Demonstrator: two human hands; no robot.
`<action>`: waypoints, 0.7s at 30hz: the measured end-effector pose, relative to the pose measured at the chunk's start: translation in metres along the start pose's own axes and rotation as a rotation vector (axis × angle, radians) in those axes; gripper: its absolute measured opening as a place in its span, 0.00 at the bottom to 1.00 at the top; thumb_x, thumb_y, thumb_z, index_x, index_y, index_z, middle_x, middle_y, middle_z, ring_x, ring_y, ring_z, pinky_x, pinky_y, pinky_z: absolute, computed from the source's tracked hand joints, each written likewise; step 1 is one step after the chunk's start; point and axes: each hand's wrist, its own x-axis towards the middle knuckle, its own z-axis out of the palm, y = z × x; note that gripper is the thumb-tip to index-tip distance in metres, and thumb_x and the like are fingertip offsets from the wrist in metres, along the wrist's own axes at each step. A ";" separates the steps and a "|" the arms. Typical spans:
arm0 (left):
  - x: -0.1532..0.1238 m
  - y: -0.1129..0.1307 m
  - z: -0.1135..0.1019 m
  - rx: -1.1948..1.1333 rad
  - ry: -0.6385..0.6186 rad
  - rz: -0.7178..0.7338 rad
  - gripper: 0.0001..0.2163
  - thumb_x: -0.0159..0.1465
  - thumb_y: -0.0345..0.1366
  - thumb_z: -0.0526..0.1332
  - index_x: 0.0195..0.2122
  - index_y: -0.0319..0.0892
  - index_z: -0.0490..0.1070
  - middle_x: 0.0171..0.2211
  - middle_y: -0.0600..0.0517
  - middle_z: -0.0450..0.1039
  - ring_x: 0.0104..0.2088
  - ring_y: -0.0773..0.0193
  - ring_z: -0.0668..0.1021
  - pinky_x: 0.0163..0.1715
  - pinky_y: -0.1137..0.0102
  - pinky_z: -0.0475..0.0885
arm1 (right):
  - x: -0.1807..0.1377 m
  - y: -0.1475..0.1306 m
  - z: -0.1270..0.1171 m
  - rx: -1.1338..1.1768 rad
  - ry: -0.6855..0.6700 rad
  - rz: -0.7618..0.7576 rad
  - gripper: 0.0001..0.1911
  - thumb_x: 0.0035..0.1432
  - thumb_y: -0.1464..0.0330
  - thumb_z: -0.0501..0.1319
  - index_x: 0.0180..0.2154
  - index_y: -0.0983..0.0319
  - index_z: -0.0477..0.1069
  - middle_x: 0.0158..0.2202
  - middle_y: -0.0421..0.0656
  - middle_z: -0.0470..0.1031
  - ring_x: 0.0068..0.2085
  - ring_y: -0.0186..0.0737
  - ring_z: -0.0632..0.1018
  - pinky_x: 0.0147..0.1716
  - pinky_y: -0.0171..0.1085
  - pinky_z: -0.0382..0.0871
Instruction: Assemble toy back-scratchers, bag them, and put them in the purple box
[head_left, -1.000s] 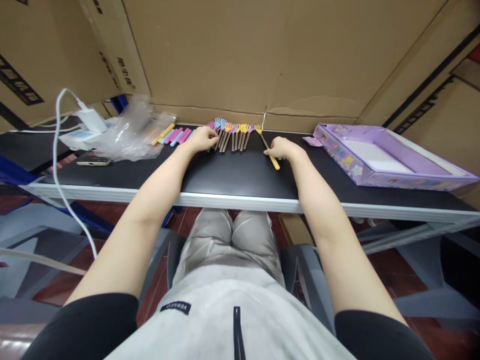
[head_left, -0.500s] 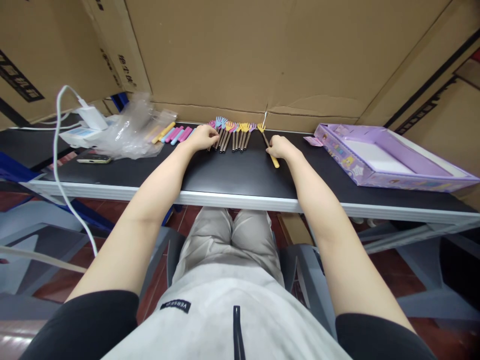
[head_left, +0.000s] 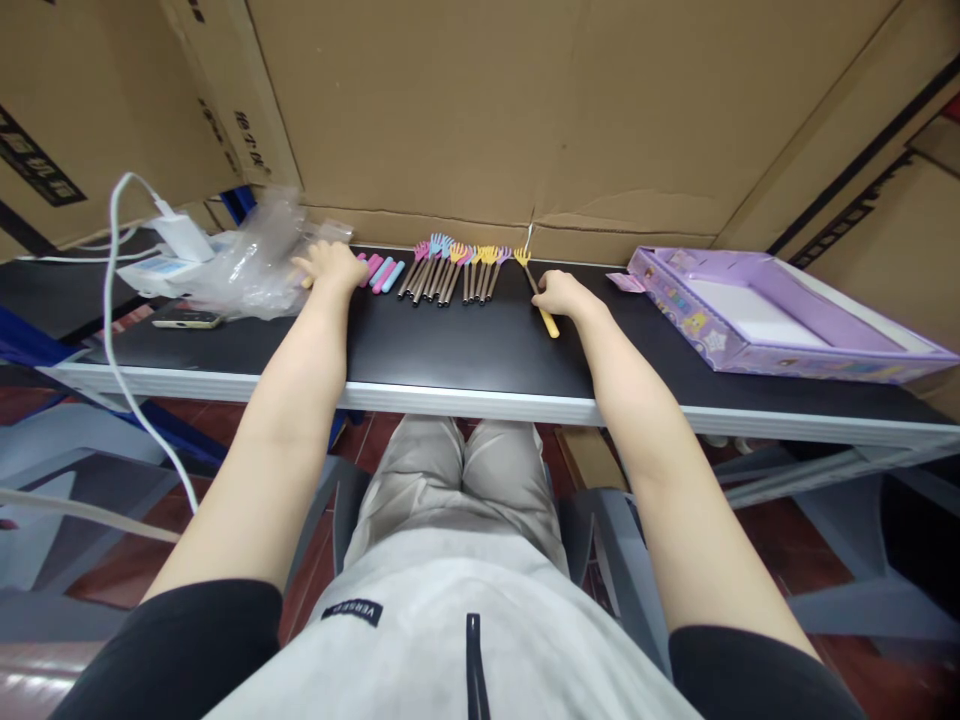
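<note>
My right hand (head_left: 564, 293) is closed around a back scratcher (head_left: 550, 325) with a yellow claw head, a brown rod and a yellow grip; its lower end points toward me. Over at the left, my left hand (head_left: 331, 266) is spread above the coloured handles, covering the yellow ones in part. Pink and blue handles (head_left: 384, 275) lie just right of those fingers. Between my hands rests a row of back scratchers (head_left: 450, 272) with pink, blue, yellow, orange and purple claw heads and bare brown rods.
Crumpled clear plastic bags (head_left: 251, 262) lie left of my left hand, beside a phone (head_left: 187, 319) and a white charger (head_left: 184, 237) with a cable. A purple open box (head_left: 727, 345) stands at the right. Cardboard walls (head_left: 450, 110) rise behind the black table (head_left: 465, 355).
My left hand has moved left from the row of back scratchers to the coloured handles, and its fingers have spread. My right hand stays in place with the back scratcher.
</note>
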 end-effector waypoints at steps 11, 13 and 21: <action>-0.027 -0.010 -0.034 0.119 -0.118 -0.251 0.39 0.75 0.40 0.63 0.79 0.23 0.49 0.83 0.27 0.49 0.80 0.36 0.51 0.71 0.43 0.49 | -0.004 0.001 -0.003 -0.018 -0.007 0.008 0.20 0.65 0.74 0.67 0.58 0.70 0.83 0.59 0.62 0.85 0.59 0.59 0.86 0.56 0.43 0.80; -0.028 -0.009 -0.035 0.098 -0.117 -0.261 0.39 0.76 0.41 0.62 0.79 0.23 0.48 0.83 0.25 0.48 0.81 0.36 0.50 0.71 0.42 0.50 | -0.005 0.002 -0.005 -0.032 -0.021 0.011 0.20 0.67 0.74 0.66 0.58 0.70 0.83 0.59 0.62 0.84 0.60 0.59 0.86 0.55 0.42 0.80; -0.020 -0.012 -0.026 -0.077 0.038 -0.336 0.40 0.68 0.29 0.70 0.77 0.25 0.54 0.81 0.24 0.54 0.82 0.35 0.55 0.73 0.44 0.54 | -0.010 0.001 -0.010 -0.084 -0.064 0.020 0.20 0.71 0.72 0.63 0.60 0.71 0.81 0.58 0.61 0.85 0.58 0.55 0.86 0.50 0.38 0.79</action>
